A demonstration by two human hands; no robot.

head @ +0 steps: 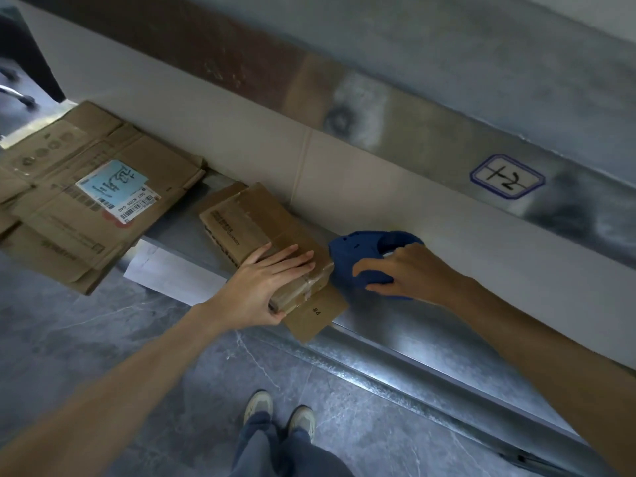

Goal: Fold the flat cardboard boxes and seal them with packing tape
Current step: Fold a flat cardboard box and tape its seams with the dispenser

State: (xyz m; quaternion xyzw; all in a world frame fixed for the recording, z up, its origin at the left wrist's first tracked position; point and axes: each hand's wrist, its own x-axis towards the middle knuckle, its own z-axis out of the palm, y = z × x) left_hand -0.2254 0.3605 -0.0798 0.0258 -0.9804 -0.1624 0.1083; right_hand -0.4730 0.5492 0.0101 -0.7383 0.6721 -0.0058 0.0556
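narrow grey metal surface [378,325], white wall [344,173] right behind, small brown cardboard box [254,218] almost touching blue plastic tape dispenser [347,249], flattened brown cardboard stack [69,201] hogging the left, right side bare

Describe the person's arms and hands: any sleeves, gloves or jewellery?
Both are bare. The left hand and right hand wear no gloves, and no rings show on the fingers. The left forearm and right forearm are uncovered as far as the frame shows; no sleeve, watch or band is visible.
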